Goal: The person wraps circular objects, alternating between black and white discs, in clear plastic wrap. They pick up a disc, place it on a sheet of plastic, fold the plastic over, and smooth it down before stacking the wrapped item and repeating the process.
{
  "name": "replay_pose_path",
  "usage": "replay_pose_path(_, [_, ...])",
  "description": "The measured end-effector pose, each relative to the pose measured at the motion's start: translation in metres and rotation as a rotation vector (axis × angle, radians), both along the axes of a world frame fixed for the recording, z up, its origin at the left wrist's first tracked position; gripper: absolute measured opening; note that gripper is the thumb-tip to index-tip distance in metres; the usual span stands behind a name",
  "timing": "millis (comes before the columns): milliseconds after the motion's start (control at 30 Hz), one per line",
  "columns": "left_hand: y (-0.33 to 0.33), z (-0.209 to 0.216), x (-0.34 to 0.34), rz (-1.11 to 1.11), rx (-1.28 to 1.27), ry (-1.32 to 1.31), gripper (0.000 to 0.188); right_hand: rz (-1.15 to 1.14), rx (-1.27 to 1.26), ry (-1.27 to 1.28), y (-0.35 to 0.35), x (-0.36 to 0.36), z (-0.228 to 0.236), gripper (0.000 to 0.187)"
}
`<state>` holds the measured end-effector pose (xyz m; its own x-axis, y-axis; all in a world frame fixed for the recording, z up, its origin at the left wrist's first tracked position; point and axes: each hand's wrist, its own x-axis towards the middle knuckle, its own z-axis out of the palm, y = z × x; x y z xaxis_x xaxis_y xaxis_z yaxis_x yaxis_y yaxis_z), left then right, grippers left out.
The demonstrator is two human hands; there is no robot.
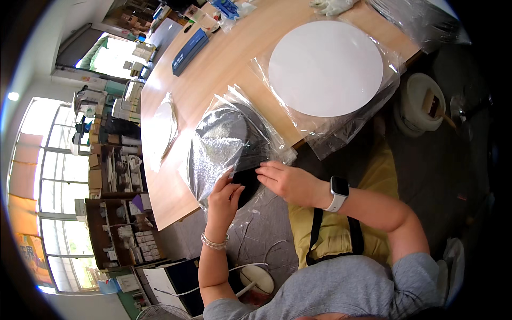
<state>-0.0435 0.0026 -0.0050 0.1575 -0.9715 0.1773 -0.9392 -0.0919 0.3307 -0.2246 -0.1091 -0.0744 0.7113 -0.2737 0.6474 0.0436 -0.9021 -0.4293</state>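
Observation:
A round dark disc (250,160) lies inside a clear plastic bag (213,138) at the table's near edge, part of it jutting past the edge. The film is crinkled and catches the light. My left hand (224,197) pinches the near side of the bag between thumb and fingers. On the bag's right side, the fingers of my right hand (285,184) are pressed together on the film. Farther right, a large white round disc (325,68) rests on more clear plastic bags (341,130), which hang over the table edge.
A flat white disc (164,130) in film lies on the wooden table (229,64) to the left. A long dark blue box (190,52) is farther back. Pale gloves (333,5) lie at the far edge. On the floor at right stands a white bucket (421,104).

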Motion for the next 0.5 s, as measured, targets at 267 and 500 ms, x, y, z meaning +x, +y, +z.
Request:
replay_pose_path(267, [0.007,0.003,0.013,0.089,-0.021,0.178,0.010,0.297,1.271,0.039,0.017,0.030,0.015,0.046])
replay_pose_path(500, [0.010,-0.001,0.015,-0.015,-0.150,0.061,0.007,0.251,1.470,-0.043,0.022,0.040,0.007,0.038])
